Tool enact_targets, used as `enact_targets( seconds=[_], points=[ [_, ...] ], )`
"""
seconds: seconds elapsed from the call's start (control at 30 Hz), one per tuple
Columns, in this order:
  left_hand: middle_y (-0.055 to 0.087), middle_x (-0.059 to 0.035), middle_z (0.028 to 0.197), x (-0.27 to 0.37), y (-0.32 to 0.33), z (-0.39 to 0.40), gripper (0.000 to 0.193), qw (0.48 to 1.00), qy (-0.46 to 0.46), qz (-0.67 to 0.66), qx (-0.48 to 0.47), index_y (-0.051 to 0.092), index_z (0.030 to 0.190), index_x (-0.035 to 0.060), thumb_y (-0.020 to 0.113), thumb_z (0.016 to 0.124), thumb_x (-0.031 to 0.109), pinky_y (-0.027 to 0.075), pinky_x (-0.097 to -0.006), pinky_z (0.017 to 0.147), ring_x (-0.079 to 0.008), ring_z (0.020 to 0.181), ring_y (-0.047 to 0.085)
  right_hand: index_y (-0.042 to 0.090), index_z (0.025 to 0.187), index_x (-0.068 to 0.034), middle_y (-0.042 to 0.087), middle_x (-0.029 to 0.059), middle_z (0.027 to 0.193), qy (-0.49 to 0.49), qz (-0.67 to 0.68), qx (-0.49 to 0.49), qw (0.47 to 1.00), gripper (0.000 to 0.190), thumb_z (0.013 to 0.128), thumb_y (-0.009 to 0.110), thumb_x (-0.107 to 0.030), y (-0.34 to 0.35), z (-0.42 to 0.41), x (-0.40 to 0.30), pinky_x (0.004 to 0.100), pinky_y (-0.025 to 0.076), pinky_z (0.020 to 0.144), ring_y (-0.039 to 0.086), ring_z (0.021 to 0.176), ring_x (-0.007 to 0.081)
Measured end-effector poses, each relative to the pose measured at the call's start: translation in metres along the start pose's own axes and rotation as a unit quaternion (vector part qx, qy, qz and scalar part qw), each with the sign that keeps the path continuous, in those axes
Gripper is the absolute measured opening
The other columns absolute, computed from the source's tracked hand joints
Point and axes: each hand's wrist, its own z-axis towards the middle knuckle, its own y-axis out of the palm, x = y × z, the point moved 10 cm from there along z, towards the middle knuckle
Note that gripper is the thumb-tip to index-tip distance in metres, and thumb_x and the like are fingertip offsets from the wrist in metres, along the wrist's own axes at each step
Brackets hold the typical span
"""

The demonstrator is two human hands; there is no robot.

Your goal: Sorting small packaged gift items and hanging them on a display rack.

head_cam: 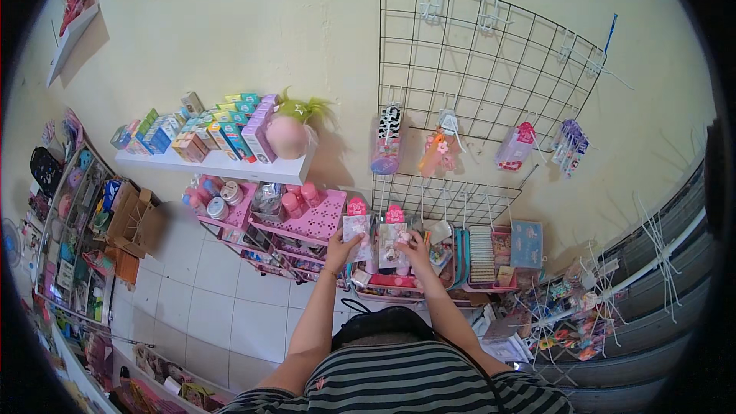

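My left hand (341, 252) grips a small clear packet with a pink butterfly-shaped header card (356, 207) by its left side. In my right hand (415, 252) is a similar packet, whose pink header card (394, 214) also shows a butterfly. Pale pink and white trinkets show through the clear plastic, but their exact kind is too small to tell. Both packets are upright, side by side, over a pink basket (385, 280) of assorted goods. My fingers cover part of each packet's outer edge.
A black wire grid (489, 63) with white hooks hangs on the wall, holding several packets. Left of my hands stands a pink trolley (305, 224) under a white shelf (276, 171) of boxes. On the right are a blue booklet (526, 243) and a white rotating rack (621, 287).
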Motion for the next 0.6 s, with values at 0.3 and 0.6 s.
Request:
enact_targets(
  seconds=[0.3, 0.6],
  points=[
    [0.064, -0.0064, 0.089, -0.021, -0.028, -0.002, 0.03, 1.0, -0.012, 0.004, 0.002, 0.061, 0.099, -0.0001, 0.07, 0.075, 0.015, 0.047, -0.0249, 0.068, -0.0105, 0.075, 0.059, 0.044, 0.118, -0.004, 0.058, 0.007, 0.099, -0.016, -0.013, -0.017, 1.0, 0.054, 0.071, 0.071, -0.007, 0.018, -0.002, 0.036, 0.0249, 0.043, 0.076, 0.055, 0.088, 0.0147],
    [0.064, -0.0069, 0.088, -0.001, -0.042, -0.001, 0.032, 1.0, -0.008, 0.028, 0.006, 0.06, 0.099, -0.0002, 0.071, 0.074, 0.016, 0.047, -0.0252, 0.067, -0.0111, 0.074, 0.059, 0.044, 0.118, -0.002, 0.057, 0.0097, 0.1, -0.036, 0.006, 0.038, 0.999, 0.057, 0.07, 0.073, -0.01, 0.023, 0.0, 0.047, 0.0255, 0.044, 0.076, 0.055, 0.09, 0.017]
  ],
)
